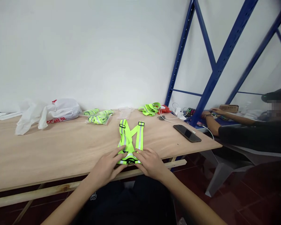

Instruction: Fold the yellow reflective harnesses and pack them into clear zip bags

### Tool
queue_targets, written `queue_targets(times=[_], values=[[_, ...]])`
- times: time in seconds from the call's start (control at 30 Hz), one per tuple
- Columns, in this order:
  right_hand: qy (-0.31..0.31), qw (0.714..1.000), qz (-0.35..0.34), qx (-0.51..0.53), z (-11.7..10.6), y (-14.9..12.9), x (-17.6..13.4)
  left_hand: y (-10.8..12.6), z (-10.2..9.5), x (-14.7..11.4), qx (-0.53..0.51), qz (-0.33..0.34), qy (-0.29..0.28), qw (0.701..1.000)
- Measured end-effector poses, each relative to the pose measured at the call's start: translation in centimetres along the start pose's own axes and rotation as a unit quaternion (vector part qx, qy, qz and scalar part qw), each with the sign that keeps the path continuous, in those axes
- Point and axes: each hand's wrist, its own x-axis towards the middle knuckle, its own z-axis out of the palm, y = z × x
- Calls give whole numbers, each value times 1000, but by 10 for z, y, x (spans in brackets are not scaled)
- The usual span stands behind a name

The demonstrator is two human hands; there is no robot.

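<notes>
A neon yellow reflective vest [130, 140] made of straps with silver stripes lies at the front edge of the wooden table [61, 150]. Its two shoulder straps carry black buckles and point away from me, crossing in the middle. My left hand [107, 165] grips the near left part of the vest between thumb and fingers. On the near right part, my right hand [151, 162] does the same. Between both hands the waist band is gathered, with a black piece showing.
Bagged reflective straps [99, 117], a white plastic bag [63, 109] and a clear bag [125, 112] lie along the wall. More loose straps [150, 108], a phone [187, 133] and cables are right, near a blue rack post [210, 84]. Another person [245, 134] sits beyond it.
</notes>
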Motion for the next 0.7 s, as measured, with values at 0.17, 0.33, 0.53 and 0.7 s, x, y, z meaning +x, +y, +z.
queue_targets(times=[0.17,0.33,0.53,0.7], values=[[3,995,52,81,-6,14,16,-4,-10,21,-40,-6,-13,999],[-20,962,137,236,-12,30,40,-8,-23,49,-92,-55,-58,993],[-77,931,166,315,-4,49,57,-19,-21,69,-92,-117,-80,986],[-66,969,170,168,10,54,58,-25,-9,78,96,-115,-66,987]])
